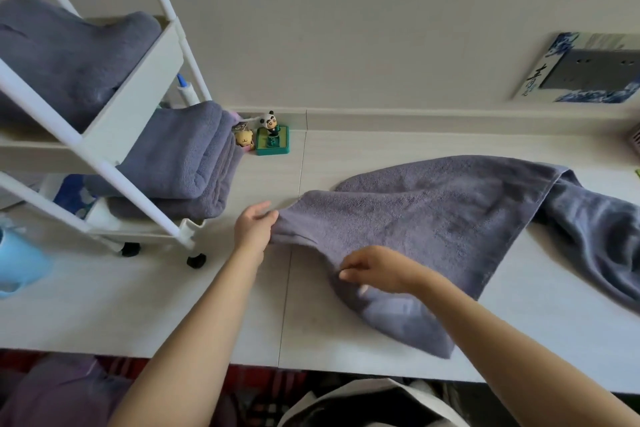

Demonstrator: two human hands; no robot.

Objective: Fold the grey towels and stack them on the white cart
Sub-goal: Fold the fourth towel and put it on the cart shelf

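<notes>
On the pale table, fluffy grey terry towel, both corners in pinching grips: left hand, right hand.

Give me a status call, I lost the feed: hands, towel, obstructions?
Left hand pinches the grey towel corner; right hand grips its near edge. Towel half spread on the table, unfolded. Nothing blocking the white cart.

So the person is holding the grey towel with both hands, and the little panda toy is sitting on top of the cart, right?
Nearly. The head view shows the left hand and right hand both gripping the grey towel, but the panda toy is not on the cart. It stands on a green base on the table, beside the cart, next to the wall.
</notes>
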